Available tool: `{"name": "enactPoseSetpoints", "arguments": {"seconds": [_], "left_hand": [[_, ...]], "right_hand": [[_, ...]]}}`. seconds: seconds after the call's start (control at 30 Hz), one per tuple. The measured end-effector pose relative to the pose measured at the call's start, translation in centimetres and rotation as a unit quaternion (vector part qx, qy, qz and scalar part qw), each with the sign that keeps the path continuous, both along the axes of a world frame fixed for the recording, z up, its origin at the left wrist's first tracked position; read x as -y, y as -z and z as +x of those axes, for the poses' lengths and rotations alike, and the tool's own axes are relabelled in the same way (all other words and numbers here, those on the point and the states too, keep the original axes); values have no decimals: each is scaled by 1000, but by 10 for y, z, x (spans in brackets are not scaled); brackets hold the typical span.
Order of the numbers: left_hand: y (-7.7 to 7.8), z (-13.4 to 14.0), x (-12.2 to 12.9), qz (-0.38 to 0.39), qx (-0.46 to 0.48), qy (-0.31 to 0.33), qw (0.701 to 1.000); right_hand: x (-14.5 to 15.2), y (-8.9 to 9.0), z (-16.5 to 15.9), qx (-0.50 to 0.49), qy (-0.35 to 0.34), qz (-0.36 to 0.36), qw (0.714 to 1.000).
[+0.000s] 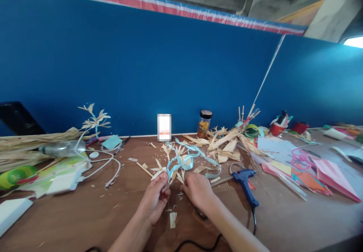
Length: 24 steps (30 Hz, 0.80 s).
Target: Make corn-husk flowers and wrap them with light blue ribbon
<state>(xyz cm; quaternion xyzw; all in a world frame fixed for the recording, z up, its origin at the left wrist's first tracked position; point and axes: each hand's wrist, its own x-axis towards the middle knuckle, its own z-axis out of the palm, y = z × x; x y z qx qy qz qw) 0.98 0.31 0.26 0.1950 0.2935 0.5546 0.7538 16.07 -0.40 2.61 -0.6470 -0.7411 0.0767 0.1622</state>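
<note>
My left hand (157, 193) is closed, thumb and fingers pinched on the base of a corn-husk flower stem (169, 168) bound in light blue ribbon. Pale pointed husk petals spread from its top. A loose length of light blue ribbon (187, 162) curls behind it across the table. My right hand (197, 191) is curled with its fingertips at a small husk flower (180, 177), just right of the stem. What those fingers grip is mostly hidden. Under my right wrist shows part of a dark object (201, 214) that I cannot make out.
A blue glue gun (246, 185) lies right of my hands, its cord running toward me. Dried husks (227, 146) and a black-lidded jar (204, 124) stand behind. Leftward are a finished-looking husk flower (96, 121), a clear bottle (62, 148) and white cable (116, 168). Coloured paper (334, 176) lies right.
</note>
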Motion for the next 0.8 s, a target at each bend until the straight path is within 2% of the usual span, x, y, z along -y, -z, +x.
{"name": "enactPoseSetpoints", "arguments": {"seconds": [0.17,0.23,0.27,0.33,0.4,0.47,0.6,0.8], "left_hand": [[0,1,2,-9,17,0,1000],[-1,1,2,-16,25,-9,1000],[-1,2,1,-22,27,-16,999],[0,4,1,-33,19,-23,999],[1,6,2,-36,6,-23,999],[3,8,3,-33,3,-20,999],[7,9,4,-32,23,-25,999],[11,10,3,-47,16,-39,998]], "right_hand": [[-6,5,1,-13,10,3,1000],[-10,4,2,-101,-2,13,995],[-12,3,1,-178,-8,13,984],[-13,1,-5,-355,-20,2,935],[-11,-2,-14,-457,-34,1,889],[-8,-6,-22,-464,-43,33,884],[-2,-9,-33,-432,-30,88,897],[-2,-2,-33,-454,-11,70,888]]}}
